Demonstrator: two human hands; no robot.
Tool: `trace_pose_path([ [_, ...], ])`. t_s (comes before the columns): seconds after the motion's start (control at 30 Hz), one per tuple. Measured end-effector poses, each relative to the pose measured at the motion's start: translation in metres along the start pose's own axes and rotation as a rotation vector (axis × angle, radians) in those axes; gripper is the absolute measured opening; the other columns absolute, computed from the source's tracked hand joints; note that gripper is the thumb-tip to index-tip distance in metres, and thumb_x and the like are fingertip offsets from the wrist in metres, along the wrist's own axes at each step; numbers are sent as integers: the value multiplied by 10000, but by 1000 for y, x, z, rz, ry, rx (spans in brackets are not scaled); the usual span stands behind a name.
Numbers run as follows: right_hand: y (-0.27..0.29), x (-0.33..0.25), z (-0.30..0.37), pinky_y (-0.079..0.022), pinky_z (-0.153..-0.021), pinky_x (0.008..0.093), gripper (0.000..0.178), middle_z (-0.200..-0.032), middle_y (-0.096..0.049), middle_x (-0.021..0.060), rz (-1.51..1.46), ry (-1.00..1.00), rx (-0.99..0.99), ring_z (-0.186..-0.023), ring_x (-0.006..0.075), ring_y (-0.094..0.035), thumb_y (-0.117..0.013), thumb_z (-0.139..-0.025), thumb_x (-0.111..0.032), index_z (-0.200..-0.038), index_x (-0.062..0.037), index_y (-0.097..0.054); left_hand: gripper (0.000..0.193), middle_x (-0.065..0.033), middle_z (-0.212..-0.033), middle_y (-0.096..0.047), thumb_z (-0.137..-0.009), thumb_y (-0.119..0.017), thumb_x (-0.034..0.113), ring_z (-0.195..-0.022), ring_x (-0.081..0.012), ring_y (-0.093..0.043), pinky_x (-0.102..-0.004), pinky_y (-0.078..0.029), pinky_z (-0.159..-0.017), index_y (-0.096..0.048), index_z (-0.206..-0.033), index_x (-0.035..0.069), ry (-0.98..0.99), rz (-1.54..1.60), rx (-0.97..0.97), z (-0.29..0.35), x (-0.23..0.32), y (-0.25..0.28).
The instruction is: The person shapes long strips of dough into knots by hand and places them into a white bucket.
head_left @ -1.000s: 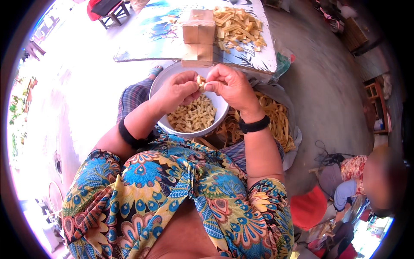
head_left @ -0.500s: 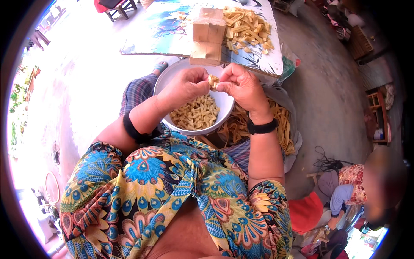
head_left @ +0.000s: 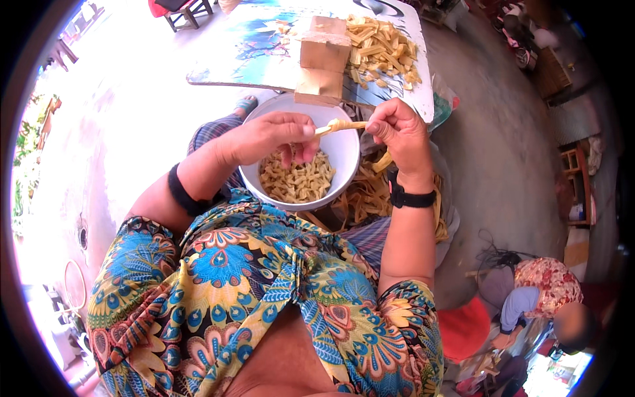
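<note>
Strong daylight, outdoors. Ground [head_left: 119, 132] from 9 to 11 o'clock blown out to near-white, detail lost there. Worktop [head_left: 264, 46] at 12 o'clock bright, colours washed at its near edge. White bowl [head_left: 344, 152] centre well lit, soft shade inside its rim. Left hand [head_left: 271, 135] and right hand [head_left: 397, 132] evenly lit, sharp, no motion blur; small shadows under fingers. Patterned clothing at 6 o'clock saturated, in focus. 3 to 5 o'clock side dimmer, shaded, muddier. Heavy fisheye: black vignette corners, straight edges bend near rim, purple/blue fringing along circle edge. Person at 4 o'clock soft, blurred.
</note>
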State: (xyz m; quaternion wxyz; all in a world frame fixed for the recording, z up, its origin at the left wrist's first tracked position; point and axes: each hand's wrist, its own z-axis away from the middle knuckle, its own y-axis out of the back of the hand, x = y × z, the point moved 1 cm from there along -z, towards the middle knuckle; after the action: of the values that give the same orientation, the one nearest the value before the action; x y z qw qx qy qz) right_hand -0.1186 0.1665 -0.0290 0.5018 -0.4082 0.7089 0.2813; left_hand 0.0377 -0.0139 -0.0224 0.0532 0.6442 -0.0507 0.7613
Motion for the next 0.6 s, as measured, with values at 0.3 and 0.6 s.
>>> trace_pose_path([
  [0.3,-35,4,-1,-444,-627,198,174,-705,-550,-18,208,103,5,-681,49,-530,-682,-764,-34,-801,-37,-512,155,-6,-784,-584,-817,-636,78,-694,-49,-555,-159,-424,-586,-532,-929,53,-201,250,131,-15,-6,-1],
  [0.6,-22,23,-10,-422,-574,197,130,-677,-547,-27,75,-38,-30,-612,53,-498,-652,-795,-41,-800,-26,-524,78,36,-747,-537,-835,-604,66,-657,-25,-489,-166,-393,-564,-538,-868,39,-235,-68,286,-12,-4,12],
])
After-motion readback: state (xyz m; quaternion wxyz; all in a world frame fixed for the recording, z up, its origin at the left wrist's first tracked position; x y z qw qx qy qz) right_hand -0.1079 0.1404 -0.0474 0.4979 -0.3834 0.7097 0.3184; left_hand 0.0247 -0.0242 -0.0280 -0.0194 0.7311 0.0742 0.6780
